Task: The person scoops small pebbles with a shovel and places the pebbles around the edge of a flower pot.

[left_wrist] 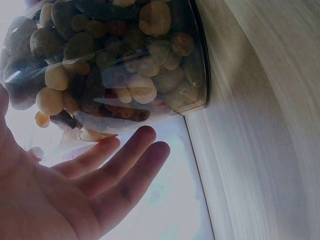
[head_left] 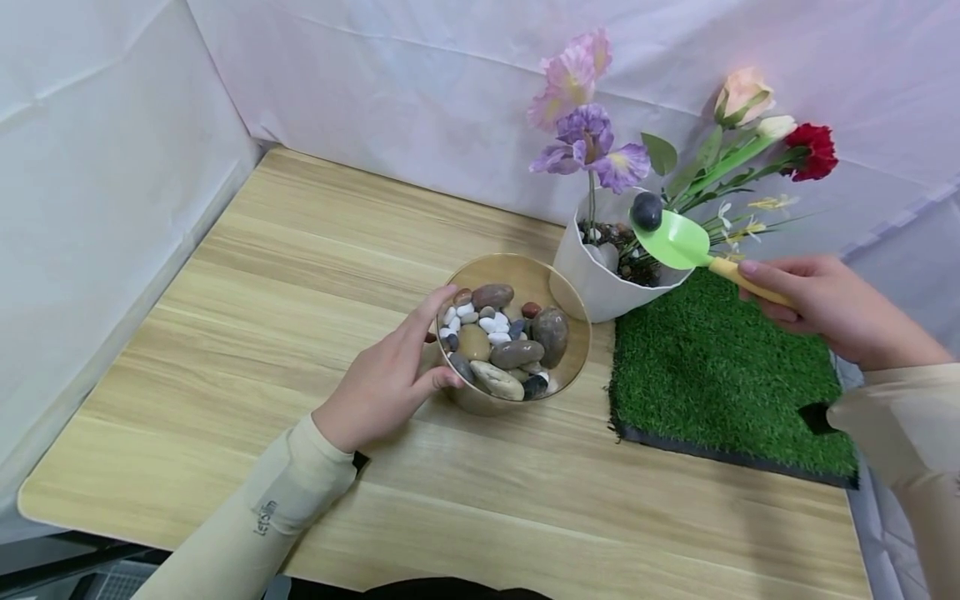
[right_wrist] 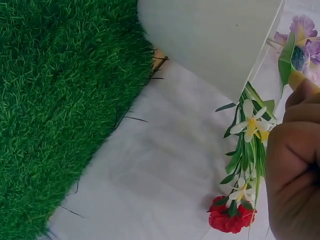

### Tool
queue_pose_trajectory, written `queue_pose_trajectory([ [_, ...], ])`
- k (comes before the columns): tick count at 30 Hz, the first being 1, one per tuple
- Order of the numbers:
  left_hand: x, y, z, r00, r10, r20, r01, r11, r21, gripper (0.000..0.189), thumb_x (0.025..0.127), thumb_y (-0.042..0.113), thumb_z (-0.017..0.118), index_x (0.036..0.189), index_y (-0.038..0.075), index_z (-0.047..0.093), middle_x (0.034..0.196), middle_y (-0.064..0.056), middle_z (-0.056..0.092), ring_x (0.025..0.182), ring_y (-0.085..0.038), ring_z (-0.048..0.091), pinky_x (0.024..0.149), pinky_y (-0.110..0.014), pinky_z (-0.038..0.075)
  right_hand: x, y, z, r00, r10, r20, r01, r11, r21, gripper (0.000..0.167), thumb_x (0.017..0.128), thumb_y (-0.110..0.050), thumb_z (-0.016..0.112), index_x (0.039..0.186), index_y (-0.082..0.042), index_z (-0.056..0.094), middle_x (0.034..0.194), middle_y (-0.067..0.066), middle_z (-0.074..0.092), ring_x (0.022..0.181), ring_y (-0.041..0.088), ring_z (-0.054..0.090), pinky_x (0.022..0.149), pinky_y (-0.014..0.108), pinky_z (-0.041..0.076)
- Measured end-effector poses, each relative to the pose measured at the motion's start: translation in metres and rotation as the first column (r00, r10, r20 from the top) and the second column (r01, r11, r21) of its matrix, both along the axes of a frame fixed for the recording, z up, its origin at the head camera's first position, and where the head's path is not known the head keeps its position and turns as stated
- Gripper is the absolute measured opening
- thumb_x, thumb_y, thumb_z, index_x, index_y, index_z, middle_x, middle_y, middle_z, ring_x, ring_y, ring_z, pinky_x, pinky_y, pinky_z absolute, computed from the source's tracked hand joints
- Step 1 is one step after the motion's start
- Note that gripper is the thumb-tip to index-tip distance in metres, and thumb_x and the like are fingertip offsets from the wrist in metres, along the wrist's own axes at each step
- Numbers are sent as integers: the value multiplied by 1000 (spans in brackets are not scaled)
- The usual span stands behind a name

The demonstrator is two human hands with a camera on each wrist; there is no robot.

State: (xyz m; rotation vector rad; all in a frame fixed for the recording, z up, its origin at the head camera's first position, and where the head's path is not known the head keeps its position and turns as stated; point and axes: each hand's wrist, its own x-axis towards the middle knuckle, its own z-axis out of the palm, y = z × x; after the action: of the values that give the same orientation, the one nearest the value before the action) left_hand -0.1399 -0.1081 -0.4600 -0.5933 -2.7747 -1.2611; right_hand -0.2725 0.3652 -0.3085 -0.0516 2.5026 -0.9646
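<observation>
My right hand grips the yellow handle of a small trowel with a light green scoop. A dark, smooth stone sits at the scoop's tip, over the white flower pot. Inside the pot are soil, pale stones and stems. My left hand rests against the near left side of a clear, amber-tinted container, thumb and fingers spread along its wall. Pebbles of several sizes, white, grey and brown, fill it. From the left wrist, the extended fingers show beside the container's wall.
A green artificial-grass mat lies right of the pot on the wooden table. Purple irises, a peach rose and a red carnation rise from the pot. White cloth hangs behind the table.
</observation>
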Motion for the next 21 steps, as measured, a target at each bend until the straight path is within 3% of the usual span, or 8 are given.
queue_pose_trajectory([
  [14,0,1,-2,1000,5,-1,-5,1000,3,106,88,89,33,174,32,12,172,-7,38,130,-35,64,90,-63,57,-20,-12,-2,996,93,-4,-92,987,129,55,116,-50,47,111,0,71,67,4,43,51,22,34,51,41,37],
  [17,-1,1,-1,1000,4,-3,-4,1000,3,105,88,89,33,174,32,12,172,-7,38,131,-34,64,91,-63,57,-20,-19,-1,992,127,-26,-118,967,224,56,116,-52,47,108,-1,72,66,4,45,53,21,37,54,40,38],
  [21,-2,2,-2,1000,4,-7,-4,1000,6,105,88,89,33,174,34,13,171,-7,40,130,-33,64,90,-62,57,-22,-24,-4,972,209,-111,-154,914,375,60,114,-55,48,105,-1,73,69,5,52,58,23,41,56,40,38],
])
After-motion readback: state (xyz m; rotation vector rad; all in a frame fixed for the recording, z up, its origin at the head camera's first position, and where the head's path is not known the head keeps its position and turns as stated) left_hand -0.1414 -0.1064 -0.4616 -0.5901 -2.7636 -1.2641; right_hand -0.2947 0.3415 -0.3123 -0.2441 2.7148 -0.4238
